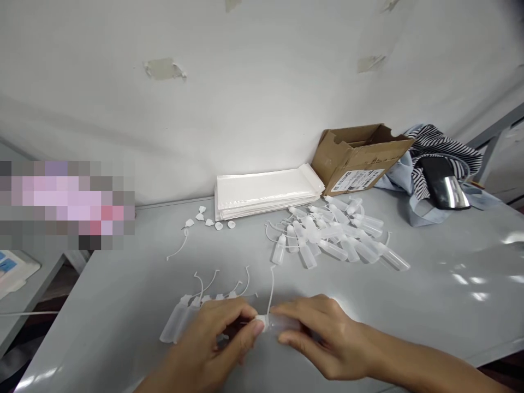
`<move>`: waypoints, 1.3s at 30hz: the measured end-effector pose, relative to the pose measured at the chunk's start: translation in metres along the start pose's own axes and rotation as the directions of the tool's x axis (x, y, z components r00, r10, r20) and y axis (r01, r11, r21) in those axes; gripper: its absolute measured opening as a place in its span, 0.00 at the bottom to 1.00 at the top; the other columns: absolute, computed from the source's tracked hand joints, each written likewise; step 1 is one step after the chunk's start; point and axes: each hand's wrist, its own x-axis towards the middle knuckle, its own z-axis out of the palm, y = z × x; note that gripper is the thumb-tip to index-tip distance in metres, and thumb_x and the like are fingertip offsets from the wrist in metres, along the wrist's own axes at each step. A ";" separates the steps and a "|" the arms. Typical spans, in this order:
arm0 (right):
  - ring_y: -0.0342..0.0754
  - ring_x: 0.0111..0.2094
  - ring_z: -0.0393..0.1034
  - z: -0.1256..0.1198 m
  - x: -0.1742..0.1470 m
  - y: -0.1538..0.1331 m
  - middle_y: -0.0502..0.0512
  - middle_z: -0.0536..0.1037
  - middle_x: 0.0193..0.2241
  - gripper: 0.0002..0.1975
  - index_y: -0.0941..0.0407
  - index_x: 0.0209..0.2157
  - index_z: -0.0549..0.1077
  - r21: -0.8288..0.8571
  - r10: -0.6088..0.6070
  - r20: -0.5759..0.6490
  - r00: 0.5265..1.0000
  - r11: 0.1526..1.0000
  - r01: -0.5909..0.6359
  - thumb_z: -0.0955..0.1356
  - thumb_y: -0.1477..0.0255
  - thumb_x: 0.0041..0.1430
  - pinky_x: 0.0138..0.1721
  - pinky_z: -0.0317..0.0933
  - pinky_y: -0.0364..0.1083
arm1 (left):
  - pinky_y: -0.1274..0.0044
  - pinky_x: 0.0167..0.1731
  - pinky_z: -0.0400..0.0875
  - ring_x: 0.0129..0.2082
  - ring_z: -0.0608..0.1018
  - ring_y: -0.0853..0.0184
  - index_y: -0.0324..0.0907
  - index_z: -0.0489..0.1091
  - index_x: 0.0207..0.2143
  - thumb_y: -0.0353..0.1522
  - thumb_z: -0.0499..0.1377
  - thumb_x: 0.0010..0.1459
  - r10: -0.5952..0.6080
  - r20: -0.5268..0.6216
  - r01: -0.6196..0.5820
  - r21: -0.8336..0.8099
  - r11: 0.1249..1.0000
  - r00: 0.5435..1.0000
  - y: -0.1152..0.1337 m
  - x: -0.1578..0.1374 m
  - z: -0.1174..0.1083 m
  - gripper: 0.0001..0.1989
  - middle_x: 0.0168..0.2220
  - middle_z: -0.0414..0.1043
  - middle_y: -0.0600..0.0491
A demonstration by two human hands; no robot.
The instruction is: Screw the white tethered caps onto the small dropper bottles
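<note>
Near the table's front edge, a small clear plastic squeeze bottle (281, 323) lies sideways between my hands. My right hand (323, 333) is closed around its body. With thumb and fingertips my left hand (223, 333) pinches the white cap (261, 323) at its neck; a thin needle-like line shows left of the cap, partly hidden by the fingers. A thin white strap (272, 289) rises from the neck. Left of my hands, and partly behind the left one, several similar bottles (176, 322) lie in a row with straps sticking up.
A pile of bottles (327, 234) lies beyond my right hand. Several small white caps (209, 222) and a loose strap (180, 248) are farther left. White padded envelopes (266, 191), an open cardboard box (360, 158) and a striped cloth (440, 144) sit along the wall.
</note>
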 end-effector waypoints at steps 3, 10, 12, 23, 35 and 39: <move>0.44 0.27 0.70 -0.004 0.001 0.001 0.56 0.77 0.29 0.13 0.61 0.48 0.69 -0.009 0.029 0.042 0.999 1.000 -0.029 0.61 0.71 0.66 0.29 0.64 0.41 | 0.82 0.25 0.66 0.24 0.74 0.71 0.45 0.69 0.30 0.38 0.53 0.62 0.106 -0.074 -0.103 0.040 0.994 0.992 -0.003 -0.003 0.004 0.10 0.24 0.73 0.58; 0.41 0.24 0.69 -0.016 0.011 0.001 0.50 0.76 0.24 0.13 0.56 0.44 0.74 0.228 0.263 0.219 0.940 0.923 -0.311 0.61 0.68 0.66 0.28 0.62 0.40 | 0.80 0.30 0.71 0.30 0.78 0.68 0.50 0.66 0.42 0.31 0.54 0.61 0.380 -0.245 -0.360 0.124 0.925 0.892 -0.013 -0.004 0.018 0.07 0.34 0.77 0.56; 0.40 0.21 0.67 -0.018 0.012 0.002 0.48 0.74 0.21 0.13 0.56 0.45 0.75 0.273 0.300 0.265 0.916 0.888 -0.370 0.61 0.67 0.66 0.25 0.60 0.39 | 0.80 0.31 0.71 0.30 0.78 0.68 0.52 0.64 0.44 0.30 0.54 0.62 0.388 -0.251 -0.367 0.126 0.921 0.887 -0.013 -0.003 0.019 0.09 0.35 0.77 0.56; 0.44 0.23 0.70 -0.030 0.007 0.019 0.52 0.77 0.26 0.11 0.56 0.48 0.69 -0.360 -0.016 -0.309 0.951 0.928 -0.102 0.63 0.76 0.64 0.23 0.63 0.42 | 0.80 0.30 0.71 0.32 0.77 0.68 0.47 0.67 0.41 0.33 0.54 0.62 0.215 -0.556 -0.045 0.304 0.952 0.803 -0.028 0.011 -0.018 0.05 0.35 0.76 0.55; 0.51 0.29 0.74 -0.066 0.006 0.060 0.56 0.79 0.28 0.09 0.58 0.43 0.74 -0.792 -0.187 -0.536 0.824 0.449 -0.413 0.68 0.72 0.60 0.31 0.67 0.46 | 0.62 0.48 0.68 0.57 0.62 0.53 0.43 0.68 0.49 0.39 0.47 0.64 0.141 -0.539 0.140 0.446 0.884 0.830 -0.077 0.035 -0.067 0.18 0.57 0.65 0.47; 0.57 0.37 0.72 -0.065 0.006 0.062 0.64 0.78 0.36 0.12 0.61 0.43 0.74 -0.778 -0.082 -0.536 0.840 0.433 -0.454 0.67 0.69 0.61 0.36 0.68 0.52 | 0.56 0.58 0.56 0.62 0.55 0.55 0.43 0.65 0.54 0.34 0.41 0.66 0.245 -0.432 0.012 0.512 0.859 0.868 -0.081 0.043 -0.063 0.20 0.62 0.58 0.48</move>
